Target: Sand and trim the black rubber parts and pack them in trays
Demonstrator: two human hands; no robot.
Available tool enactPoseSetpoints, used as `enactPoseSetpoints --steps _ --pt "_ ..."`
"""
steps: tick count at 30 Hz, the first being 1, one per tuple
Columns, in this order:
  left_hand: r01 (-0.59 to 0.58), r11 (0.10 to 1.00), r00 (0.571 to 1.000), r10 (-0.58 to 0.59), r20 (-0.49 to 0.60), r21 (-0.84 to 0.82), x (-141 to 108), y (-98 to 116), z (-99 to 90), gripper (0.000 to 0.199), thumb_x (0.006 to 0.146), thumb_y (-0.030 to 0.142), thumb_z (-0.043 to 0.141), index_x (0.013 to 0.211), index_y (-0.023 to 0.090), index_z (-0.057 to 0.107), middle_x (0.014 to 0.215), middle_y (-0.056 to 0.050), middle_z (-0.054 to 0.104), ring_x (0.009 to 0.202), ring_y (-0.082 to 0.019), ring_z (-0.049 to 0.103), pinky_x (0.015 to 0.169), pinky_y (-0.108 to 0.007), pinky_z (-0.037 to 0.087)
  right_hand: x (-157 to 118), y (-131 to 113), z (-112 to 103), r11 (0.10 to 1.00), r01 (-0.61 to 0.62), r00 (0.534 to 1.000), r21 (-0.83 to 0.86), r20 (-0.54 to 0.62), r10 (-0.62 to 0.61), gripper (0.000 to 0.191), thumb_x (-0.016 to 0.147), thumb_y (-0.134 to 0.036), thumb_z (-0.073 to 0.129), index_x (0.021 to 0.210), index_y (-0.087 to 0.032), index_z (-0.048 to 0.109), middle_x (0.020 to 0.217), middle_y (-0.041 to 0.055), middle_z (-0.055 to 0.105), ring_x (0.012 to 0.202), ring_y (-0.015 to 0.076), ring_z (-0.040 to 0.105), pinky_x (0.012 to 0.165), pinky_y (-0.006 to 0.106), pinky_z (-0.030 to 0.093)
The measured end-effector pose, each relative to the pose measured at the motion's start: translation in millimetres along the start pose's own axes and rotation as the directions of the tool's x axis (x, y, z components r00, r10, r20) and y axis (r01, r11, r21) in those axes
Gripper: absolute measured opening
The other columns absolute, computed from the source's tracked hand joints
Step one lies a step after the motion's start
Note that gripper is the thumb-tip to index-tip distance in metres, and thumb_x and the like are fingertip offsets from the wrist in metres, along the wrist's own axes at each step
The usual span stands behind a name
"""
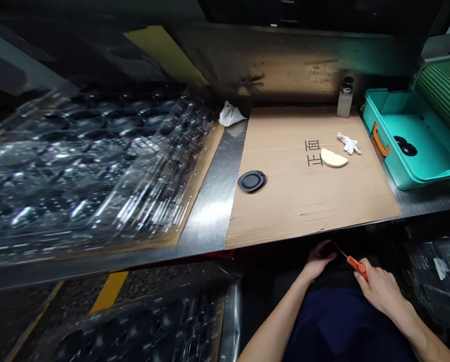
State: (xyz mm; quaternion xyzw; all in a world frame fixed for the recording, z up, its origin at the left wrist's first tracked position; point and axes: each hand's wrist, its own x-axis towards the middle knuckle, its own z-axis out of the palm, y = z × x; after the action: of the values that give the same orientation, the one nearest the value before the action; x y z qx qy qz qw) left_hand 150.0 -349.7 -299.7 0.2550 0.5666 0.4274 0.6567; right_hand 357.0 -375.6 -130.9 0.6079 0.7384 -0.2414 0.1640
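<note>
Heads up, the right hand (379,291) is clamped around an orange-handled pick (356,267) just below the bench (206,221) edge, thin tip aimed at the curled left hand (318,260), whose grip I can't make out, so one slip could jab it.

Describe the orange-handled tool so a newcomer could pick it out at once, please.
Below the steel bench's front edge, find the person's right hand. It grips a slim orange-handled tool, the only orange thing there, its thin metal tip pointing toward the left hand.
</note>
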Motion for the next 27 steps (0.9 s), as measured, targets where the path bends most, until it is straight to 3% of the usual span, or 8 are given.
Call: enactPoseSetpoints --steps 3,6,10,17,21,24,27 --pt "-0.052 0.99 0.997 0.058 -0.042 0.129 0 -3 2.2 0.065 0.067 0.033 0.092 0.127 0.021 0.071 0.121 -0.011 0.072 0.121 -0.029 0.063 0.109 -0.041 0.048 -2 4 -1 1.0 0.021 1.0 -0.001 0.021 -0.02 0.019 0.106 -0.036 0.038 0.112 -0.024 0.052 0.085 0.0054 0.074 0.081 0.0284 0.074 0.059 0.029 0.026" --pt "-0.029 0.988 0.992 0.048 -0.121 0.151 5 -4 -0.9 0.067 0.067 0.036 0.091 0.128 0.019 0.07 0.12 -0.011 0.072 0.121 -0.03 0.063 0.105 -0.04 0.05 -5 4 3 0.999 0.034 0.999 0.011 0.039 -0.034 0.017 0.105 -0.035 0.039 0.11 -0.024 0.052 0.084 0.005 0.074 0.081 0.0276 0.074 0.06 0.029 0.025" --pt "-0.017 0.984 0.988 0.043 -0.147 0.175 8 -3 -5.0 0.068 0.066 0.043 0.092 0.126 0.02 0.071 0.122 -0.01 0.072 0.122 -0.03 0.062 0.101 -0.038 0.052 -10 0 5 0.998 0.038 0.997 0.045 0.066 -0.041 0.018 0.105 -0.035 0.038 0.109 -0.025 0.052 0.083 0.0049 0.073 0.08 0.027 0.074 0.061 0.029 0.026" --pt "0.134 0.987 0.976 -0.147 -0.158 -0.089 7 1 -6.0 0.075 0.067 0.046 0.093 0.132 0.022 0.065 0.125 -0.012 0.07 0.104 -0.024 0.071 0.072 -0.028 0.059 -10 -5 7 0.993 0.074 0.994 0.091 0.07 -0.08 0.017 0.103 -0.033 0.039 0.107 -0.024 0.053 0.084 0.0061 0.073 0.08 0.0277 0.073 0.062 0.03 0.028" --pt "0.181 0.969 0.962 -0.21 -0.175 -0.168 4 3 -9.9 0.064 0.072 0.036 0.092 0.129 0.021 0.066 0.128 -0.013 0.069 0.096 -0.02 0.073 0.073 -0.03 0.063 -14 5 2 0.988 0.043 0.999 0.149 0.016 -0.046 0.015 0.101 -0.034 0.045 0.105 -0.025 0.056 0.083 0.0049 0.073 0.078 0.0269 0.072 0.063 0.03 0.032" --pt "0.229 0.955 0.954 -0.258 -0.152 -0.187 3 0 -14.3 0.066 0.076 0.033 0.089 0.135 0.023 0.061 0.126 -0.012 0.071 0.088 -0.018 0.075 0.08 -0.034 0.065 -24 26 -4 0.95 0.03 0.998 0.31 -0.057 -0.013 0.017 0.099 -0.04 0.051 0.101 -0.027 0.061 0.077 0.0 0.07 0.074 0.0235 0.07 0.066 0.029 0.039" --pt "0.244 0.969 0.967 -0.246 -0.067 -0.049 3 -5 -17.0 0.068 0.075 0.039 0.09 0.136 0.026 0.062 0.126 -0.011 0.071 0.098 -0.023 0.076 0.087 -0.037 0.064 -33 61 -2 0.822 0.027 0.954 0.569 -0.26 0.148 0.026 0.099 -0.048 0.054 0.112 -0.029 0.067 0.089 0.0003 0.073 0.081 0.0213 0.07 0.075 0.031 0.049"
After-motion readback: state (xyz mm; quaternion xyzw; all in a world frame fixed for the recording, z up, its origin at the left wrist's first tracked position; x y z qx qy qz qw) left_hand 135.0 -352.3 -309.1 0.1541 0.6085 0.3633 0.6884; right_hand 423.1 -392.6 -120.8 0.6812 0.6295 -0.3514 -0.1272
